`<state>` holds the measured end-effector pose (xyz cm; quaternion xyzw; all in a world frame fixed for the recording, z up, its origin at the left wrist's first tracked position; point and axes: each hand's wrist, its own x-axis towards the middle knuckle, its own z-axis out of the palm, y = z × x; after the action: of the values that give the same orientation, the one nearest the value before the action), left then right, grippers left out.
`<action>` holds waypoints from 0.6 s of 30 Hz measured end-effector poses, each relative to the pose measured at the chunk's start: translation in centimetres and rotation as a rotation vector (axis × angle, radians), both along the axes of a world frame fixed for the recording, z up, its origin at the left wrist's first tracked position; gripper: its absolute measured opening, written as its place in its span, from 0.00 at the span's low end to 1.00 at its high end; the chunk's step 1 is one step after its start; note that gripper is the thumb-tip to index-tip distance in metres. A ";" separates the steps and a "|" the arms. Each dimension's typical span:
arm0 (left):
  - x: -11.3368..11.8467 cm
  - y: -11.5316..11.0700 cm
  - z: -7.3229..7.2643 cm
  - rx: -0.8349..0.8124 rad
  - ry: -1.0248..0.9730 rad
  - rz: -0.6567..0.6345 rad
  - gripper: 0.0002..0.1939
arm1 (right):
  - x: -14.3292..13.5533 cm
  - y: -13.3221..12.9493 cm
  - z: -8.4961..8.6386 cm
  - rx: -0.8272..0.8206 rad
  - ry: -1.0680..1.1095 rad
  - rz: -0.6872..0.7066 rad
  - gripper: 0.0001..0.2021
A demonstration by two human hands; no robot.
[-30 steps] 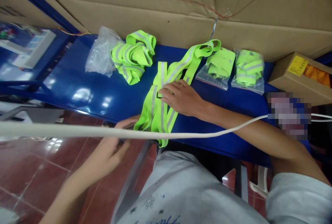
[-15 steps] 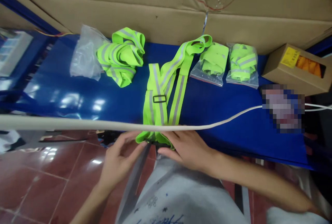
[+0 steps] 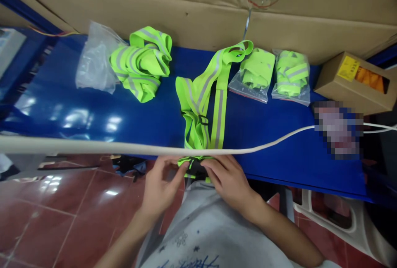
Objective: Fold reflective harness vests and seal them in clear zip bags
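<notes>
A neon-yellow reflective strap [image 3: 220, 111] with grey stripes and a black slider lies over the blue table, its near end drawn down to my waist. My left hand [image 3: 163, 181] pinches that end from the left, thumb on top. From the right, my right hand [image 3: 228, 179] grips it too, fingers bent over the edge. Between both hands sits a black buckle [image 3: 198, 168] on the strap; its details are too blurred to make out. A white cable [image 3: 139, 147] crosses in front of the strap, just above my hands.
Back left, a bundled strap [image 3: 142, 63] lies beside an empty-looking clear bag [image 3: 97, 63]. Two bagged straps [image 3: 257, 71] lie back right, near a cardboard box [image 3: 356, 80] with orange contents. A pixelated object [image 3: 338, 129] rests on the blue table [image 3: 279, 156]. A white plastic stool [image 3: 344, 222] stands below right.
My hands have come closer together at the strap's end, and the black buckle now shows between them. The strap's middle has bunched and its slider has shifted right and turned.
</notes>
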<state>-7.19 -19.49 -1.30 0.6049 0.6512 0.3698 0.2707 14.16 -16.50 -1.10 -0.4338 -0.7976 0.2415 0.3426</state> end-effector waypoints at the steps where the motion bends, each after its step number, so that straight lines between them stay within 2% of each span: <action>1: 0.1 0.1 0.0 0.019 0.020 -0.017 0.07 | 0.1 0.0 0.0 0.045 -0.036 0.000 0.09; 5: -0.1 0.1 0.3 0.128 0.176 -0.158 0.02 | 0.6 -0.7 -0.3 0.174 -0.199 0.004 0.09; 8: -0.7 -0.2 0.1 0.229 0.296 -0.183 0.08 | 1.4 -1.6 -0.6 0.236 -0.301 0.095 0.17; 11: -1.9 -0.7 -0.7 0.318 0.491 -0.334 0.20 | 2.3 -2.2 -0.9 0.267 -0.411 0.174 0.27; 13: -2.8 -0.9 -1.3 0.351 0.611 -0.478 0.30 | 2.7 -2.2 -1.1 0.268 -0.456 0.188 0.26; 14: -3.2 -1.0 -1.6 0.365 0.653 -0.531 0.31 | 2.9 -2.2 -1.2 0.273 -0.457 0.186 0.23; 18: -3.6 -0.7 -1.9 0.396 0.668 -0.571 0.25 | 3.1 -1.5 -1.3 0.305 -0.370 0.159 0.21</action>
<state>-10.78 -20.21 -3.23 0.8851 0.4275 0.1831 0.0174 17.30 -18.03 -2.39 -0.3499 -0.9056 0.0610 0.2320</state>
